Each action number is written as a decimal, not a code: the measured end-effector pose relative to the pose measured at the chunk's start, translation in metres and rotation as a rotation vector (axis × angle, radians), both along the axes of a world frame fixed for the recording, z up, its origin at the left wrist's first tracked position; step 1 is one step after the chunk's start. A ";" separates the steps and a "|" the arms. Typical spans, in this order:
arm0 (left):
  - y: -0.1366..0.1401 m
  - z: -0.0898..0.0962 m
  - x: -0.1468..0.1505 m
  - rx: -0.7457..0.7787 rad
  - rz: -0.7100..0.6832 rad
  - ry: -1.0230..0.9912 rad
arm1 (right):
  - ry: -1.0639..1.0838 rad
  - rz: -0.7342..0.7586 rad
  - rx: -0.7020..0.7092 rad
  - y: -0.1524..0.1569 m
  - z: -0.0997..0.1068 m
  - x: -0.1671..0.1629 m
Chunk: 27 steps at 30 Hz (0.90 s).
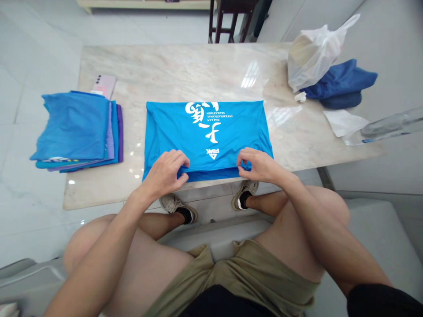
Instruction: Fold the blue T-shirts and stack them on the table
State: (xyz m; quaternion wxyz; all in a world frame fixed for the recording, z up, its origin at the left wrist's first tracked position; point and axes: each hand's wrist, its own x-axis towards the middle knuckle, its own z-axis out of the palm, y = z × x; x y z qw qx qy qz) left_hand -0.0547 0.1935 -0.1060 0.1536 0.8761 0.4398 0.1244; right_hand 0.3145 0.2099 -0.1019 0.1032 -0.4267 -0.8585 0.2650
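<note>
A bright blue T-shirt [178, 127] lies folded into a wide rectangle on the marble table, its white print upside down to me. My left hand [170, 171] is at the left part of the near edge, fingers curled and thumb low, gripping the fabric. At the right part of that edge my right hand [257, 164] pinches the cloth between thumb and fingers. Between the hands the near edge gapes a little, showing a darker blue layer beneath. The fingertips are partly hidden by the fabric.
A stack of folded blue and purple clothes [76, 127] sits left, beside a pale pink phone [105, 84]. On the marble table [158, 70], at right, are a white plastic bag [310, 57], dark blue cloth [343, 81], tissue [343, 123] and a clear bottle [393, 125]. A dark stool [231, 17] stands behind.
</note>
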 end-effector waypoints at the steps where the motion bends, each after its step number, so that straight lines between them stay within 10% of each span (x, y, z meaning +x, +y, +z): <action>1: 0.000 -0.001 -0.001 -0.018 -0.024 0.005 | -0.009 0.022 -0.001 0.000 0.000 0.001; 20: 0.012 -0.015 -0.016 -0.280 -0.241 -0.014 | -0.141 0.130 -0.140 -0.001 -0.015 0.012; 27: 0.027 -0.009 -0.041 -0.169 0.198 0.158 | -0.353 -0.522 0.017 0.014 -0.007 0.052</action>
